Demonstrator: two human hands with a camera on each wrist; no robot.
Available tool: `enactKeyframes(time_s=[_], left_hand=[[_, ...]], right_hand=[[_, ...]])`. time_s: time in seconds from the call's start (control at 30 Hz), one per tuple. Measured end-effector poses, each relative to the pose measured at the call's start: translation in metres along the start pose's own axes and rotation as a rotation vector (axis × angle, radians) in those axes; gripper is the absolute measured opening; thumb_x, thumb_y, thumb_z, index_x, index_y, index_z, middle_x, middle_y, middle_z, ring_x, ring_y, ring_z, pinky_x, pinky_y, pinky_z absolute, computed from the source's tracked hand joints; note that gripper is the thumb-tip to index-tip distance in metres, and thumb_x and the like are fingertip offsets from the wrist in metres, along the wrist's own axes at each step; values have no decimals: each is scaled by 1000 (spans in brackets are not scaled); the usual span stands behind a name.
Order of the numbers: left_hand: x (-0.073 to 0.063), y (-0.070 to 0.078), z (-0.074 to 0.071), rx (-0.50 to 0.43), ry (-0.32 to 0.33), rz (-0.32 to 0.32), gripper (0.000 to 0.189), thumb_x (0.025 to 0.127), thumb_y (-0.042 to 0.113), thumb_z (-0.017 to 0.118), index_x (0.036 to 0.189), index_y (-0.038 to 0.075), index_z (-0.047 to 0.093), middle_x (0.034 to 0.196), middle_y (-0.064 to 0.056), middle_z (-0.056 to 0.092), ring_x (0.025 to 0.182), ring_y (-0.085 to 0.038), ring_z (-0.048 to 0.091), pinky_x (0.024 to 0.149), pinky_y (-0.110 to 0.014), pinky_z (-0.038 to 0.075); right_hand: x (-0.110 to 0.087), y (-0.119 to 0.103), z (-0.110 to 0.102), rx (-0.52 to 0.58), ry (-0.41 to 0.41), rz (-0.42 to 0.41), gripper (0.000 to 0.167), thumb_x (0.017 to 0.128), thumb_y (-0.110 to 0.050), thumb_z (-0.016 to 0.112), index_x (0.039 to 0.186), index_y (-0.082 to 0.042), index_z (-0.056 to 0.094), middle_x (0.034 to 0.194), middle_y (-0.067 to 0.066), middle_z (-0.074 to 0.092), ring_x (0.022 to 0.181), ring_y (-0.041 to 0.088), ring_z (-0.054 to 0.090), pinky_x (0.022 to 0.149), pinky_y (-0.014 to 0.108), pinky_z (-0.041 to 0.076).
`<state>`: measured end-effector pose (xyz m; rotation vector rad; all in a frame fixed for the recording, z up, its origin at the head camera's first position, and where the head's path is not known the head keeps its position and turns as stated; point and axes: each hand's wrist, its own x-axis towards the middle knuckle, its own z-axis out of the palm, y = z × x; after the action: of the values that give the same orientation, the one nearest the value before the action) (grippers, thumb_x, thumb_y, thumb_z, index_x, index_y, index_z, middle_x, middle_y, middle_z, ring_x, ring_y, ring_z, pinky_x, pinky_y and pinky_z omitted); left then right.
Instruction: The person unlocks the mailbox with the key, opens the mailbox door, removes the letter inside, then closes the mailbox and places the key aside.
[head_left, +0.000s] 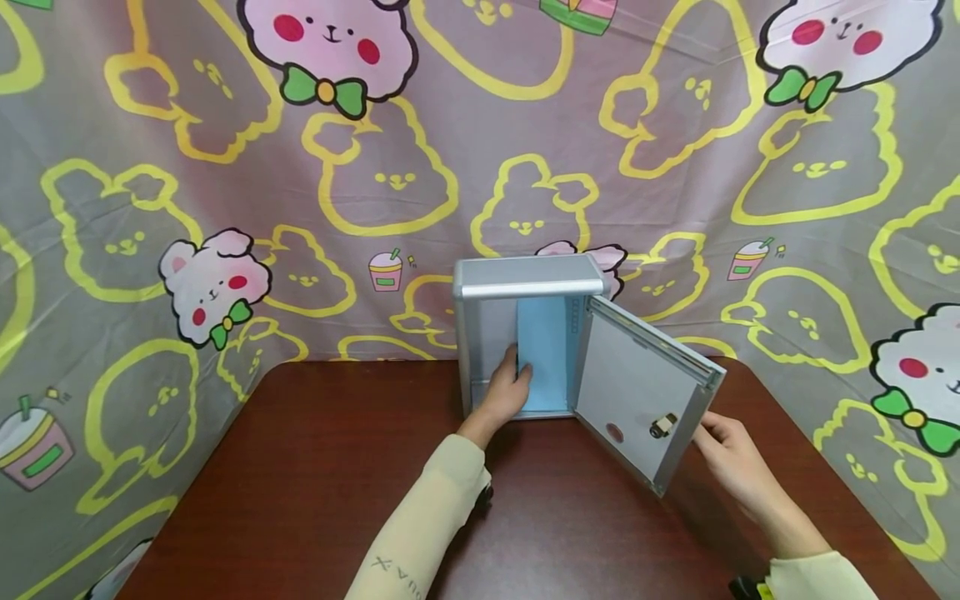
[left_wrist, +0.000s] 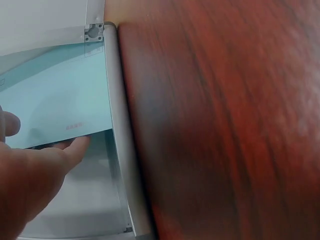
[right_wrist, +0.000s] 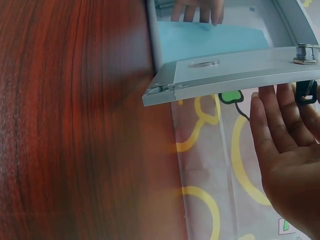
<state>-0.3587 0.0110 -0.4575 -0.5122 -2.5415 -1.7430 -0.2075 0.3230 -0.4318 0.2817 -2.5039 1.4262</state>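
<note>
A grey metal box point(head_left: 532, 268) stands upright at the back of the table, its door point(head_left: 637, 392) swung out to the right. My left hand point(head_left: 508, 387) reaches inside and holds the edge of a light blue booklet or folder point(head_left: 543, 350), thumb on one face and fingers behind it. Small red print shows near the booklet's edge in the left wrist view. Behind the door, my right hand point(head_left: 738, 462) is at the outer face, its fingers around a black-headed key point(right_wrist: 306, 92) in the lock. The thumb is mostly cut off in the right wrist view.
A metal lock cam point(head_left: 663, 426) sticks out from the door's inner face, near a small reddish oval mark point(head_left: 615, 432). The brown wooden table point(head_left: 337, 483) spreads around the box. A patterned cloth point(head_left: 465, 125) hangs behind it and at both sides.
</note>
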Motion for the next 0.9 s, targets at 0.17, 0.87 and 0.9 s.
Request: enactKeyframes(time_s=[0.17,0.87,0.9], left_hand=[[0,-1,3,-13,4,-19,60,110,21,35,162,-2,15,167,-22,21,154,-34,22,124,-47,25],[-5,-1,7,-54,-34,-61,58,111,18,32,160,-7,15,167,-24,17,155,-34,18,125,-47,22],[-5,-1,7,-56,-35,-64,58,111,18,32,161,-6,15,167,-24,17,155,-34,17,125,-46,22]], right_hand=[[0,0,1,8,-7,-5,33,110,-20,49,115,3,72,102,-8,73,95,2,64,80,22,53],[-1,-2,1,-3,-15,19,37,110,-24,47,122,3,70,108,-11,73,100,0,63,81,19,51],[-1,-1,2,-1,-12,21,37,110,-24,48,122,3,70,108,-12,73,100,0,64,81,19,51]])
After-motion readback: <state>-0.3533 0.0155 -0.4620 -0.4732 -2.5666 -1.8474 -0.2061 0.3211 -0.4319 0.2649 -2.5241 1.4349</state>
